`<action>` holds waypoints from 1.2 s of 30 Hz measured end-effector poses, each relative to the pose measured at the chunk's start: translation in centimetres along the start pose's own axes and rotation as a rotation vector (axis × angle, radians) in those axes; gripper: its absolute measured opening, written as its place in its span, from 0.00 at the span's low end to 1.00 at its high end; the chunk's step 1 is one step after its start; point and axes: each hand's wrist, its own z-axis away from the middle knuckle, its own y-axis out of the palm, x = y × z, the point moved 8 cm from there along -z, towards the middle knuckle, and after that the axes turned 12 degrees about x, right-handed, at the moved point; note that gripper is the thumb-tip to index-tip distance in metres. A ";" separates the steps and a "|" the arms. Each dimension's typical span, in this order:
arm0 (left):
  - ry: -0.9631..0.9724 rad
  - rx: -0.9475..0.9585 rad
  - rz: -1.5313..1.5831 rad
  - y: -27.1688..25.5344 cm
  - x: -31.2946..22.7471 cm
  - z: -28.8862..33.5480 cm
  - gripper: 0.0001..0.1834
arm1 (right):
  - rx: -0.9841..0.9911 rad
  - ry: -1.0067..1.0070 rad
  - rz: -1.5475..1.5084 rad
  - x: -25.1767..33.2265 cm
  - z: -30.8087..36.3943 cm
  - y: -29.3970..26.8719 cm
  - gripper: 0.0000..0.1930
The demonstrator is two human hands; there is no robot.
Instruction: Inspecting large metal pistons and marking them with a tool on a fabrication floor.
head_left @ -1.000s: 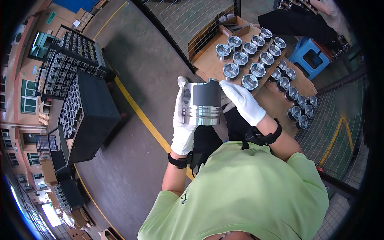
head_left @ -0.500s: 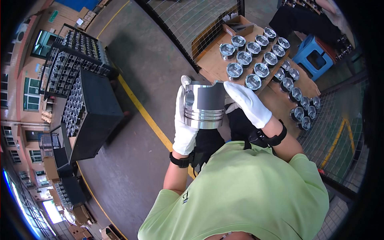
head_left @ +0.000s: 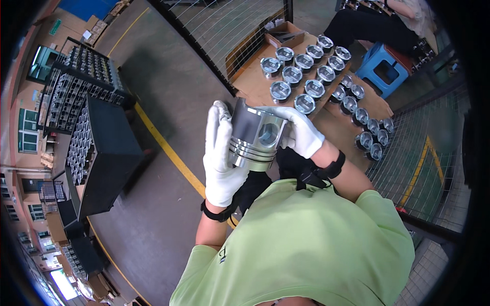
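In front of my chest is a metal piston (head_left: 248, 127), its crown with ring grooves facing down and its skirt up. A dark grey patch and a round pin hole show on its side. My white-gloved left hand (head_left: 220, 166) lies along the piston's left side, fingers long and pointing up, holding it from that side. From the right, my gloved right hand (head_left: 303, 133) grips the upper right edge of the skirt, fingers bent over it. The piston hides part of both hands' fingertips.
Several pistons (head_left: 292, 76) stand in rows on a brown board (head_left: 250, 92) ahead right; more stand on a lower board (head_left: 352, 137). Wire mesh panels border them. A blue stool (head_left: 382, 71) and a seated person (head_left: 377, 28) are beyond. Black racks with pistons (head_left: 109, 153) stand left.
The piston has turned between my hands: the pin hole moved from its left side to its right. My right hand has shifted closer in around the skirt's edge. The whole view has shifted slightly.
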 end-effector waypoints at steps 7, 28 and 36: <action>-0.535 0.066 0.871 2.6 4.5 1.3 0.34 | 0.093 -0.246 0.004 1.8 0.2 0.3 0.22; -0.067 -0.037 2.106 3.4 6.3 4.3 0.37 | 0.459 -0.549 1.080 3.1 2.8 9.0 0.51; -0.129 -0.124 2.117 4.5 7.6 3.8 0.34 | 0.408 -0.593 1.085 4.1 2.5 8.1 0.51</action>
